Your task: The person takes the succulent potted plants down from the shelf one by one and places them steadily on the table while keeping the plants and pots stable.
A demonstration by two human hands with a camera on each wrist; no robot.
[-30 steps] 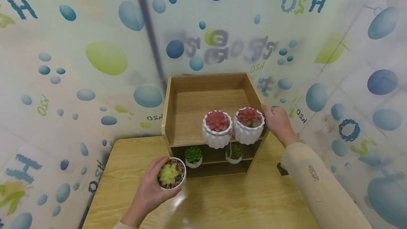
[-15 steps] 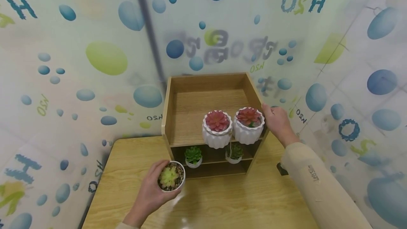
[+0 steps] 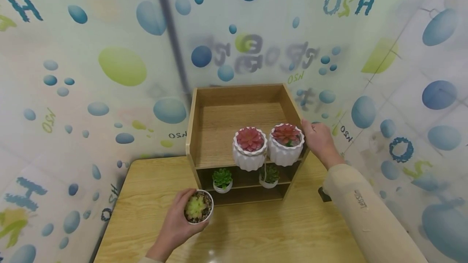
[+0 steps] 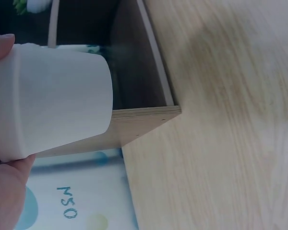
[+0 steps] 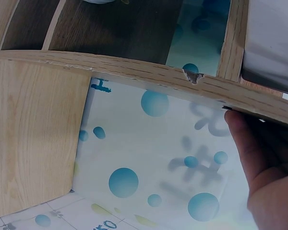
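Note:
My left hand (image 3: 175, 218) grips a white pot (image 4: 62, 96) from its left side. A yellow-green succulent (image 3: 196, 207) sits in pebbles inside that pot, in front of the lower left corner of a wooden shelf unit (image 3: 234, 129). In the head view, my right hand (image 3: 319, 138) holds the unit's right side panel. The right wrist view shows a finger (image 5: 237, 132) touching the panel's outer face; the other fingers are dark and partly hidden. Two white fluted pots, one left (image 3: 250, 157) and one right (image 3: 285, 153), hold red succulents on the top board.
Below the top board stand two small white pots with green succulents, a left one (image 3: 222, 180) and a right one (image 3: 269, 176). A pale wooden table (image 3: 263, 230) bears the unit. Patterned wall sheeting (image 3: 124, 66) surrounds it. Something small and dark (image 3: 323, 194) shows beside the right sleeve.
My left hand and the pot with the yellow-green succulent have moved slightly downward in the head view, toward the table's front. The right hand, shelf unit and other pots look unmoved.

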